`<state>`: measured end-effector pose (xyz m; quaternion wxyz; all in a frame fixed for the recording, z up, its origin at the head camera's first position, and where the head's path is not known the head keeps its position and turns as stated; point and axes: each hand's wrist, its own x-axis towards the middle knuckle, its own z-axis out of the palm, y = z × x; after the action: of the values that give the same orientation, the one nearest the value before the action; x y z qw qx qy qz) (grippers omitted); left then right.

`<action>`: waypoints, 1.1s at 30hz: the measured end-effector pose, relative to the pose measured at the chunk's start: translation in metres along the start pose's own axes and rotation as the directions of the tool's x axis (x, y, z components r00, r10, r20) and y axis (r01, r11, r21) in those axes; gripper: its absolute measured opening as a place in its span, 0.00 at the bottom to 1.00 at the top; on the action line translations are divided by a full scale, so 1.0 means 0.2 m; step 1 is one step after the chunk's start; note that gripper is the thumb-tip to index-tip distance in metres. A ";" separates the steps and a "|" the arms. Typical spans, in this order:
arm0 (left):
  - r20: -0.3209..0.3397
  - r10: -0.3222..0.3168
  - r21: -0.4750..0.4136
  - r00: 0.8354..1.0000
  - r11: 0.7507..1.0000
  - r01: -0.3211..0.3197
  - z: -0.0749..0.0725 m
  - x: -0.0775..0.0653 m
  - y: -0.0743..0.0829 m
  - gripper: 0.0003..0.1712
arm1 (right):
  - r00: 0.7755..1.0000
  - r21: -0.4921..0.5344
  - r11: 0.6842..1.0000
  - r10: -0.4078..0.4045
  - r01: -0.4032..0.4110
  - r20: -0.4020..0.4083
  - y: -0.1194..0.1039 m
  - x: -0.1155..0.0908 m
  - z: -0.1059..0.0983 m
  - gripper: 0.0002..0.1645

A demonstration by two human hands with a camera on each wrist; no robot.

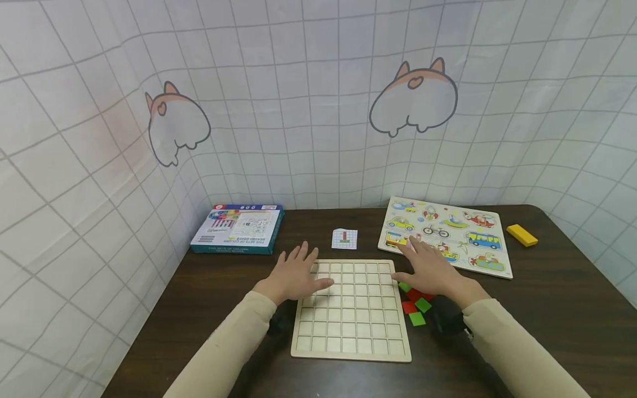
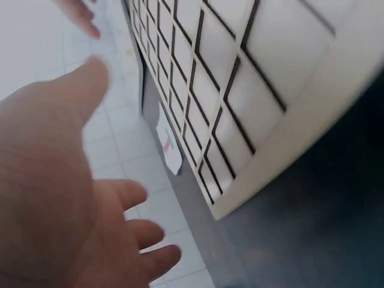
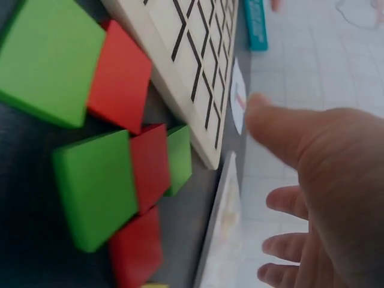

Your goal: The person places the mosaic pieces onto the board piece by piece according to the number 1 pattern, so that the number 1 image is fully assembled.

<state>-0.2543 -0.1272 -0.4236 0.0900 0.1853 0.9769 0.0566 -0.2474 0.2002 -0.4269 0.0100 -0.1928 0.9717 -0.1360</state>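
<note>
A pale wooden grid board [image 1: 349, 315] with rows of square recesses lies on the dark table. My left hand [image 1: 294, 275] hovers over its far left corner, fingers spread and holding nothing. The right hand [image 1: 429, 269], also spread and holding nothing, is over the board's right side. Below it, beside the board's right edge, lie several flat square tiles, among them a green tile [image 3: 99, 189] and a red tile [image 3: 120, 78]. A small paper card [image 1: 344, 239] printed with a red and green shape on a grid lies beyond the board's far edge.
At the back left is a boxed set [image 1: 238, 229] with a teal side. A vehicle picture puzzle board [image 1: 423, 221] lies at the back right, with a yellow block [image 1: 522, 235] beyond it. A white gridded curtain [image 1: 318, 110] surrounds the table's back and sides.
</note>
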 end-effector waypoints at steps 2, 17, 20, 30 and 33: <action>0.037 0.021 -0.020 0.999 1.000 -0.020 0.02 -0.01 -0.01 0.54 | 1.000 0.043 0.999 0.008 -0.007 -0.025 0.03 -0.01 0.02 0.42; 0.096 0.128 -0.163 0.987 0.980 -0.111 0.13 -0.01 -0.14 0.58 | 0.994 0.221 0.975 0.034 -0.010 -0.106 0.17 -0.06 0.09 0.20; 0.062 0.134 -0.198 0.989 0.973 -0.119 0.15 -0.01 -0.15 0.56 | 0.995 0.258 0.966 0.040 -0.015 -0.093 0.21 -0.09 0.08 0.18; -0.077 0.142 -0.347 0.987 0.924 -0.160 0.24 -0.03 -0.20 0.48 | 0.998 0.266 0.963 0.052 -0.042 -0.031 0.33 -0.16 0.00 0.14; -0.102 0.138 -0.408 0.985 0.897 -0.168 0.27 -0.03 -0.21 0.46 | 0.998 0.275 0.960 0.054 -0.058 0.021 0.35 -0.17 -0.01 0.13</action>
<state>-0.2528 -0.1644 -0.4807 0.0883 0.2359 0.9275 0.2763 -0.2414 0.2765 -0.4446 0.0471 -0.1628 0.9484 -0.2681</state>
